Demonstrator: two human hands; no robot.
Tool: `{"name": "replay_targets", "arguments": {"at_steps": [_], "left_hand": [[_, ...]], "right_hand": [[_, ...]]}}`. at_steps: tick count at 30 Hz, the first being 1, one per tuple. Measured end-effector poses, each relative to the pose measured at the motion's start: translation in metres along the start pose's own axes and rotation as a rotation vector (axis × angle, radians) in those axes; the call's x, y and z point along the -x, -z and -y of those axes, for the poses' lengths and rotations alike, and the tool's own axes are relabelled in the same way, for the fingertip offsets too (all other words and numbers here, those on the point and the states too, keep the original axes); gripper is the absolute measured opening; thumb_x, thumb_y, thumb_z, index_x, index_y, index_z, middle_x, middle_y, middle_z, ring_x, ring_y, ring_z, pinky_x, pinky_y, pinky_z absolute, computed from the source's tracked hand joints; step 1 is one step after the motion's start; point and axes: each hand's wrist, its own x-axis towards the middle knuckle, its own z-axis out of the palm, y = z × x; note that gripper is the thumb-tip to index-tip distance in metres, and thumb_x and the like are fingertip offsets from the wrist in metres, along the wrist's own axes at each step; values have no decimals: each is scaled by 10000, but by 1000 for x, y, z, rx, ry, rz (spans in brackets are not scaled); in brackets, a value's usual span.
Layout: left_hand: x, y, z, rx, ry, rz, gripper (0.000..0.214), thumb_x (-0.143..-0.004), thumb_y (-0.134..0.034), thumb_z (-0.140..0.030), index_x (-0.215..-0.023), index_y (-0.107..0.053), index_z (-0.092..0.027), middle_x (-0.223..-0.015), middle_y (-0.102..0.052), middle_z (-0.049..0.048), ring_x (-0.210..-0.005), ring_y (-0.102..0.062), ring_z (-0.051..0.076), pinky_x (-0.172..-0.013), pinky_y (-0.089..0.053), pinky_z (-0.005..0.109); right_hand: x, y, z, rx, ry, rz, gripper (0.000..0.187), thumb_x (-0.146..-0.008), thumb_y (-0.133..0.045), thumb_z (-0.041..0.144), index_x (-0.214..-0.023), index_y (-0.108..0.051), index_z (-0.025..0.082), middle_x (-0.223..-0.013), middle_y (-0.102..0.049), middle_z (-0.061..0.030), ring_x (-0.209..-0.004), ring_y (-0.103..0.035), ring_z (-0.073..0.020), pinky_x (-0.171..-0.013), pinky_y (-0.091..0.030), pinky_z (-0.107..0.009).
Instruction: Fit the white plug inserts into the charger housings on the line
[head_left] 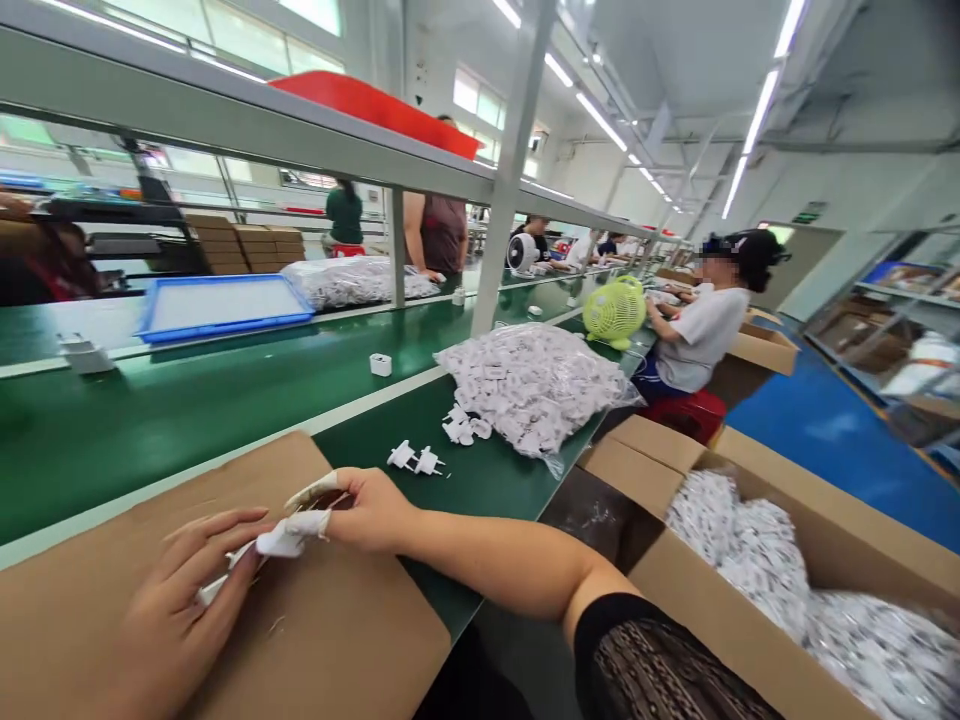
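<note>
Over a sheet of brown cardboard, my two hands meet. My left hand is closed round a white plastic charger housing, mostly hidden by the fingers. Pale covers wrap the thumb and a finger of my right hand, which pinches a white plug piece against the left fingertips. Whether the two white parts are joined I cannot tell. Just beyond my right hand, two loose white plug pieces with pins lie on the green bench.
A clear bag of white plug pieces lies ahead on the bench, loose pieces beside it. White housings stand on the green belt. An open carton holds more bags at right. Beyond sits a co-worker near a green fan.
</note>
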Motion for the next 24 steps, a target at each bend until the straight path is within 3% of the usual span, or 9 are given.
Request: {"name": "replay_targets", "arguments": {"at_steps": [3, 7, 10, 13, 16, 20, 24], "left_hand": [[-3, 4, -4, 44, 26, -35, 185, -1021, -572, -425, -1115, -730, -406, -1241, -722, -10, -1149, -675, 288, -1055, -524, 494], [-2, 2, 3, 30, 20, 17, 250, -999, -560, -460, -1088, -762, -342, -1262, -731, 51, -1203, -671, 315, -1057, -535, 503], [4, -4, 16, -57, 61, 101, 380, -951, -583, -545, -1191, -750, -302, -1341, -719, 98, -1265, -652, 354, -1079, -534, 548], [8, -10, 30, -132, 75, 203, 447, -951, -572, -596, -1241, -733, -296, -1357, -721, 93, -1250, -662, 358, -1057, -542, 554], [7, -12, 38, -184, 53, 219, 391, -1008, -487, -552, -1146, -751, -298, -1279, -749, 70, -1189, -683, 337, -1016, -543, 512], [1, -5, 33, -332, 108, 146, 415, -1036, -411, -505, -1093, -740, -260, -1161, -772, 77, -1104, -685, 345, -941, -534, 495], [-6, 2, 20, -428, 198, 167, 477, -1059, -352, -428, -1225, -718, -171, -1255, -744, 128, -1184, -651, 363, -1022, -505, 512]], "right_hand": [[3, -5, -9, 4, -43, 46, 642, -478, -1066, 369, -1074, -852, 264, -969, -797, -11, -883, -732, -182, -845, -584, -296], [3, -10, -13, -14, -21, 15, 523, -514, -1053, 380, -974, -846, 239, -961, -803, -13, -908, -745, -186, -916, -586, -318], [0, -11, -13, -15, -1, -43, 524, -506, -1054, 389, -958, -838, 236, -958, -809, -17, -916, -754, -200, -920, -595, -332], [-4, -10, -12, -23, 6, -109, 569, -509, -1055, 391, -1013, -836, 244, -975, -810, -21, -935, -757, -211, -919, -597, -342], [-9, -6, -8, -73, -2, -148, 583, -499, -1061, 343, -1028, -838, 240, -960, -805, -16, -927, -749, -201, -901, -581, -324], [-8, 0, 9, -268, -110, -190, 431, -558, -1034, 278, -924, -824, 188, -871, -791, -13, -762, -692, -131, -752, -534, -245], [-2, 8, 27, -524, -299, -244, 203, -744, -904, 172, -896, -770, 168, -832, -765, -8, -712, -671, -98, -702, -529, -203]]}}
